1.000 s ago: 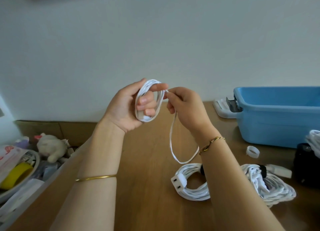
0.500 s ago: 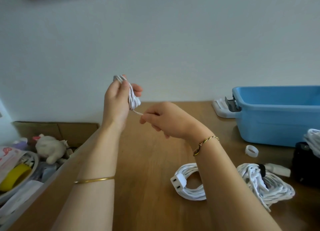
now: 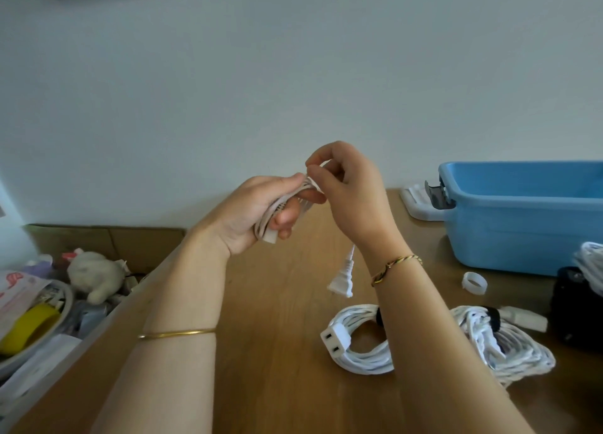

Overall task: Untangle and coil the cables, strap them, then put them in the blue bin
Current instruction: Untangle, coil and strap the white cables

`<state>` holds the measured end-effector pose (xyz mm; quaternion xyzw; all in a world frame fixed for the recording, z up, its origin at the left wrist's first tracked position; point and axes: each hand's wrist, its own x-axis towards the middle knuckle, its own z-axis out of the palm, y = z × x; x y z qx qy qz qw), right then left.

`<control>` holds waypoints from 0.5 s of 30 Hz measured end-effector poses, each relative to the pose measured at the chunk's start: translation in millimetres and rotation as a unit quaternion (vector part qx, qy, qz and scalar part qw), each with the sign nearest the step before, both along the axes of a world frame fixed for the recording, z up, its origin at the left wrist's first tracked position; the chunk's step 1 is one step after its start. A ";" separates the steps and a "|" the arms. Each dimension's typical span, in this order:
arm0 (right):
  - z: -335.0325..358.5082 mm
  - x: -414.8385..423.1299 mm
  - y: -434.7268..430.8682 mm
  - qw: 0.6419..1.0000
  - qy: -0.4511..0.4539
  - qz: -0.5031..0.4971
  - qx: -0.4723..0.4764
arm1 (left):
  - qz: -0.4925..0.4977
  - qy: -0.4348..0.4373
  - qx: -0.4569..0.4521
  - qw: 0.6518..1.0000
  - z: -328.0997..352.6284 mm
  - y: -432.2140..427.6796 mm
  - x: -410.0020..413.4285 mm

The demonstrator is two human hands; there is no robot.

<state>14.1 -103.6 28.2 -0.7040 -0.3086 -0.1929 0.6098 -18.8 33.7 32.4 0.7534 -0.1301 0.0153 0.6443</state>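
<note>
Left hand [image 3: 253, 213] is gripping a small coil of white cable [image 3: 281, 205], fingers curling through the loops, palm facing the camera. A white connector end is sticking out below the fingers. The coil is being held up above the wooden surface [image 3: 277, 303], in front of the wall.

Right hand [image 3: 350, 189] is pinching the cable at the top of the coil with thumb and forefinger, the other fingers curling loosely behind. Both hands are touching at the coil. The cable's loose tail is passing behind the right wrist and its 2-prong plug [image 3: 342, 279] is dangling below, clear of the surface.

Thin gold bangle sitting on the left forearm, twisted gold bracelet on the right wrist.

Under the right forearm, 2 more white cable bundles are lying on the surface. The nearer bundle [image 3: 362, 355] is showing a black strap and a 2-slot socket end. The farther bundle [image 3: 509, 345] is lying just beside it, also wearing a black strap. A small white ring [image 3: 474, 282] is lying between these bundles and the blue bin [image 3: 522, 231].

The bin is standing at the right rear of the surface, open. A black object [image 3: 574, 313] is sitting at the right edge, with more white cable resting on it.

Left of the surface, a box is holding a plush toy [image 3: 94, 275] and a yellow tape roll [image 3: 29, 327].
</note>
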 end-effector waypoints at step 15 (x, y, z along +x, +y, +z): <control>-16.0 -1.0 24.4 0.970 0.108 0.058 -0.208 | -0.015 -0.023 -0.460 0.887 11.9 12.8 8.3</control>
